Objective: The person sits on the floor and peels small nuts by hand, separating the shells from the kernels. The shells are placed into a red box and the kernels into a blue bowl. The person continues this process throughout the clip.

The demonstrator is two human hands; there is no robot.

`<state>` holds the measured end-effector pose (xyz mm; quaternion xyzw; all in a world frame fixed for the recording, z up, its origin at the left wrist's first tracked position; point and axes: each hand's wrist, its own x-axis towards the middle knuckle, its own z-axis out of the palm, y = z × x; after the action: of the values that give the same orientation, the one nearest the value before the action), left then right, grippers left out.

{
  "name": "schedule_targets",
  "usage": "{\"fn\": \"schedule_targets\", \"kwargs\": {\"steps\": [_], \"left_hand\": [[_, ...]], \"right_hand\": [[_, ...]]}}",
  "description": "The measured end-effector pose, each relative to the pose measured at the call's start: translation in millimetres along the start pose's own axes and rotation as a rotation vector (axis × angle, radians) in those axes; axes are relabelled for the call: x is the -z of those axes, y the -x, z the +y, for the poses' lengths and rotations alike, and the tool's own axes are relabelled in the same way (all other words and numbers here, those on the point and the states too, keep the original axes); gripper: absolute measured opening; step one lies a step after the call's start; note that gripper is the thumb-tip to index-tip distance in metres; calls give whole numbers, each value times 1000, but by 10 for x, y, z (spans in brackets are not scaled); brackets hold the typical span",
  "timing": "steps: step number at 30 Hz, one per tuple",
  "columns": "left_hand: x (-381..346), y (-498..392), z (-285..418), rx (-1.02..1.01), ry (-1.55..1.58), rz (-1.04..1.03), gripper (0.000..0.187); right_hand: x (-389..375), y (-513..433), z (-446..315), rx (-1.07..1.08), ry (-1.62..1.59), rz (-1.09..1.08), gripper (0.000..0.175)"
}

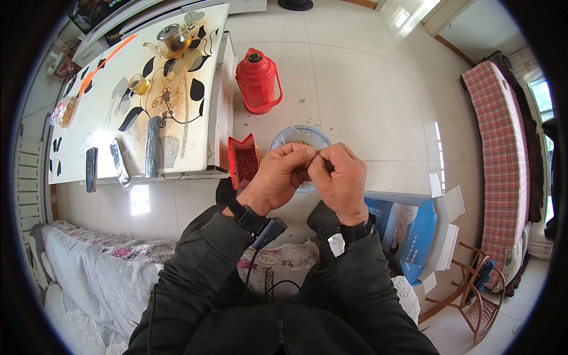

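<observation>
My left hand [280, 175] and my right hand [339, 177] meet at the fingertips over a light blue plastic basket bin [277, 137] with a clear liner. Thumbs and fingers are pinched together; whatever is between them is too small or hidden to make out. Some yellowish bits lie in the bin, which the hands partly cover. Just left of my left hand stands an open red box [236, 155] filled with small dark red pieces. Both wrists wear black straps.
A red thermos flask [258, 82] stands on the tiles beside the patterned coffee table [195, 146]. The table holds a glass teapot [173, 40], a glass cup [138, 84] and a phone [91, 168]. An open blue carton [412, 235] is at right, near a wicker chair [481, 310].
</observation>
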<state>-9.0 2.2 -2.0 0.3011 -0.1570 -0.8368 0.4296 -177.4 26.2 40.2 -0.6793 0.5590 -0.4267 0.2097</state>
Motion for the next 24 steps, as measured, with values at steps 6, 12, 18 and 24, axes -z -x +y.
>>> {"fn": "schedule_targets", "kwargs": {"steps": [6, 12, 18, 24], "left_hand": [[63, -30, 60, -117, 2, -4, 15], [5, -25, 5, -137, -74, 12, 10], [24, -26, -29, -124, -28, -73, 13], [79, -59, 16, -109, 37, -116, 19]], "right_hand": [[-103, 0, 38, -57, -118, -3, 11], [-67, 30, 49, -168, -142, 23, 10], [-139, 62, 69, -239, -224, 98, 8], [-146, 48, 47, -219, -354, 104, 7]]}}
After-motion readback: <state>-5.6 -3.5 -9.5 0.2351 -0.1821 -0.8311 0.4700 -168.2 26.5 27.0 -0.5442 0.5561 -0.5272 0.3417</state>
